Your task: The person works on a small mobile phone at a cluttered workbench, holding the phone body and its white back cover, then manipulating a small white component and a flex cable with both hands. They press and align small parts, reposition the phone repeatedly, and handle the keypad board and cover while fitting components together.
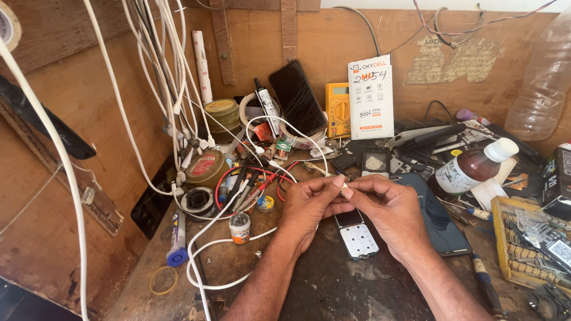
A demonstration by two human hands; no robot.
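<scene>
My left hand [309, 209] and my right hand [386, 208] meet over the middle of a cluttered wooden bench [333, 285]. Both pinch the end plug of a white cable [285, 134] between thumb and fingertips, at about the spot where the hands touch. The cable runs up and back in a loop toward the rear of the bench. Under the hands lies a small opened phone with a bare keypad board [357, 236]. A dark smartphone [437, 217] lies flat just right of my right hand.
Hanging white cables [172, 77] fill the left. A yellow multimeter [337, 110], a black phone [296, 98] and a white box [371, 96] lean on the back wall. A brown bottle [470, 169], a plastic parts tray [529, 244], solder tins [205, 167] and a glue tube [176, 238] crowd the bench.
</scene>
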